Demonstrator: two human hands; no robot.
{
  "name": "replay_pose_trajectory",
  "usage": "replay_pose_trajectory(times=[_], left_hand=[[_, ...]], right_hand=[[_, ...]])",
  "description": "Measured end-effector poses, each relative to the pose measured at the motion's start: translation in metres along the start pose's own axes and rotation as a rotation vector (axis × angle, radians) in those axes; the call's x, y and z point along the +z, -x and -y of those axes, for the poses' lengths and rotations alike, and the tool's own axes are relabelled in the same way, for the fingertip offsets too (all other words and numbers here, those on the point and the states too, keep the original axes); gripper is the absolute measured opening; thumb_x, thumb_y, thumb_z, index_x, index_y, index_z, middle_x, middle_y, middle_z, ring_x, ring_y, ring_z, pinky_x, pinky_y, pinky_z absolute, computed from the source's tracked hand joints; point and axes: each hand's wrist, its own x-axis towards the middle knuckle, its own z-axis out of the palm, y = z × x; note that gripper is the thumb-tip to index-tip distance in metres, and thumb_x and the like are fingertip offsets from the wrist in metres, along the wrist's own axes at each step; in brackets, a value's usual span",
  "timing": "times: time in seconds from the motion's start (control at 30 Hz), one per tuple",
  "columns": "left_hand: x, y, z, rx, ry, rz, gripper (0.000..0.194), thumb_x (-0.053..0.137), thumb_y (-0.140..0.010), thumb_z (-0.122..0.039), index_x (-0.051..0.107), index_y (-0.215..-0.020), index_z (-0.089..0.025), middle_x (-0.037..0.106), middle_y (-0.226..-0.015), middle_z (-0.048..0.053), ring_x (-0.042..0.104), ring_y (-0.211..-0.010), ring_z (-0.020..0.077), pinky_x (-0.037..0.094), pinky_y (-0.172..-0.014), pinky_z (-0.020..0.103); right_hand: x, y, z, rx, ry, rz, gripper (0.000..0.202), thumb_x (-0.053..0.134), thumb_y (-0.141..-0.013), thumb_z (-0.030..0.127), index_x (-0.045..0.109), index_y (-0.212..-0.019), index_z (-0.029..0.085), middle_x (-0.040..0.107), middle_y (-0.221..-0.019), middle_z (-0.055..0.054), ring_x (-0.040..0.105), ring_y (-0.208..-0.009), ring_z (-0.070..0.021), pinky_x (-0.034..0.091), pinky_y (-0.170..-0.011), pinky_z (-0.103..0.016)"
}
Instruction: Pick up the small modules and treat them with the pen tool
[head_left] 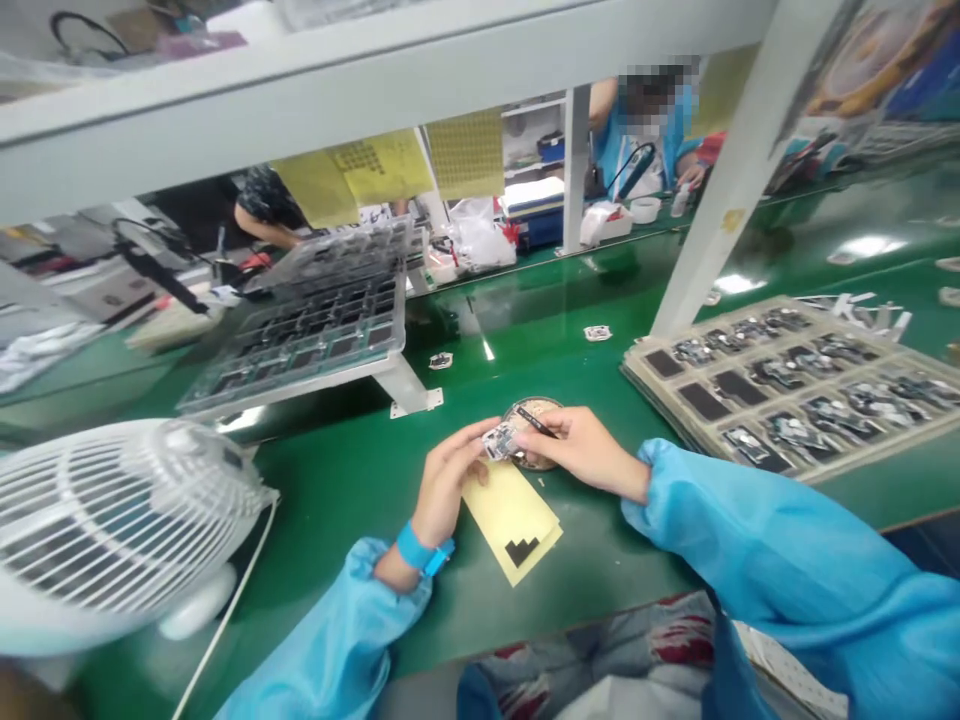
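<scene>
My left hand, with a blue band round its wrist, pinches a small circuit board between thumb and fingers. On the board's right side rest the fingertips of my right hand. That hand also holds a slim black tool, perhaps tweezers; its tip points up and left. Just behind the hands lies a round dish, partly covered by them. Below the board, a yellow sheet with black pieces stuck near its front end lies on the green table; its upper end reaches my left fingers.
A white fan stands at the left, its cord running forward. Stacked trays of electronic parts lie at the right; clear trays sit on a raised stand behind. Two small boards lie further back. Co-workers sit beyond the shelf frame.
</scene>
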Motion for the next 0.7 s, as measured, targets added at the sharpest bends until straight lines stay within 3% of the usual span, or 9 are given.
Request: replay_pose_trajectory(times=[0.3, 0.5, 0.7], left_hand=[[0.006, 0.006, -0.001, 0.051, -0.057, 0.002, 0.040, 0.066, -0.088, -0.030, 0.068, -0.126, -0.016, 0.070, -0.116, 0.011, 0.062, -0.082, 0.0152, 0.047, -0.064, 0.022], [0.013, 0.007, 0.000, 0.091, -0.092, 0.011, 0.050, 0.077, -0.079, -0.028, 0.066, -0.126, -0.018, 0.070, -0.122, 0.011, 0.066, -0.104, 0.0221, 0.054, -0.087, 0.029], [0.012, 0.007, 0.011, 0.170, -0.353, -0.090, 0.051, 0.075, -0.081, -0.032, 0.065, -0.129, -0.019, 0.068, -0.124, 0.012, 0.067, -0.102, 0.0244, 0.056, -0.088, 0.036]], right_hand=[[0.005, -0.001, -0.009, 0.059, -0.026, -0.041, 0.036, 0.074, -0.079, 0.049, 0.075, -0.078, 0.013, 0.072, -0.070, -0.005, 0.065, -0.065, -0.0152, 0.054, -0.065, -0.029], [0.005, 0.001, -0.008, 0.068, -0.041, -0.080, 0.034, 0.074, -0.079, 0.048, 0.073, -0.072, 0.014, 0.072, -0.070, -0.006, 0.066, -0.065, -0.0163, 0.056, -0.066, -0.030], [0.010, 0.001, -0.003, 0.080, -0.038, -0.124, 0.030, 0.074, -0.079, 0.044, 0.072, -0.072, 0.015, 0.070, -0.066, -0.004, 0.064, -0.061, -0.0146, 0.054, -0.060, -0.027]])
